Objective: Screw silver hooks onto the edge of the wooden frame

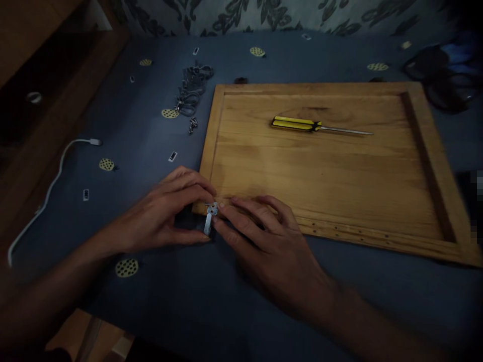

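A small metal bracket [210,215], perhaps a hinge, sits at the near left corner of a framed wooden panel [320,171]. My left hand [162,211] grips it from the left, its thumb at the lower end and fingers by the panel's edge. From the right, the thumb and index fingertip of my right hand [264,241] close on the bracket's side, while the other fingers curl over the panel's near rail. Several small holes run along that rail. A yellow and black screwdriver [302,124] lies on the panel, tip pointing right.
Left of the panel, a pile of metal pieces [190,90] and several screws [192,125] lie on the blue patterned table surface [151,136]. A white cable [60,168] curves along the left side. Dark-framed glasses [449,90] rest at the far right.
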Tool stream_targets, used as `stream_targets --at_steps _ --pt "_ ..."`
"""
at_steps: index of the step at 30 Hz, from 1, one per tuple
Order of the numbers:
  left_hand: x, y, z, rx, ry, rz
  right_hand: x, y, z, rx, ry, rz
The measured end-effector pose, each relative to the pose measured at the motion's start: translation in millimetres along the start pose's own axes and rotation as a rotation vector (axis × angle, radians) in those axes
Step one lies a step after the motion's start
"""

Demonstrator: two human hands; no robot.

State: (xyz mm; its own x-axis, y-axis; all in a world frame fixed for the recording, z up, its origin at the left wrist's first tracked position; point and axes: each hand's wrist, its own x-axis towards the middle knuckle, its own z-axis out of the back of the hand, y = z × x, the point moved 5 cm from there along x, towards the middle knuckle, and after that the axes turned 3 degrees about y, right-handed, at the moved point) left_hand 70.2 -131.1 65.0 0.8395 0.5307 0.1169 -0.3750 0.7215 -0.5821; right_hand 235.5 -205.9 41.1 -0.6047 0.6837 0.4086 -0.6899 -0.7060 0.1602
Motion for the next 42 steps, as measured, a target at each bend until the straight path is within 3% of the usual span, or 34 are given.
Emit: stream_targets --at_steps 42 --pt "0.8 -2.2 1.8 0.009 0.026 0.006 1.8 2.9 -1.7 -0.019 -0.007 -0.005"
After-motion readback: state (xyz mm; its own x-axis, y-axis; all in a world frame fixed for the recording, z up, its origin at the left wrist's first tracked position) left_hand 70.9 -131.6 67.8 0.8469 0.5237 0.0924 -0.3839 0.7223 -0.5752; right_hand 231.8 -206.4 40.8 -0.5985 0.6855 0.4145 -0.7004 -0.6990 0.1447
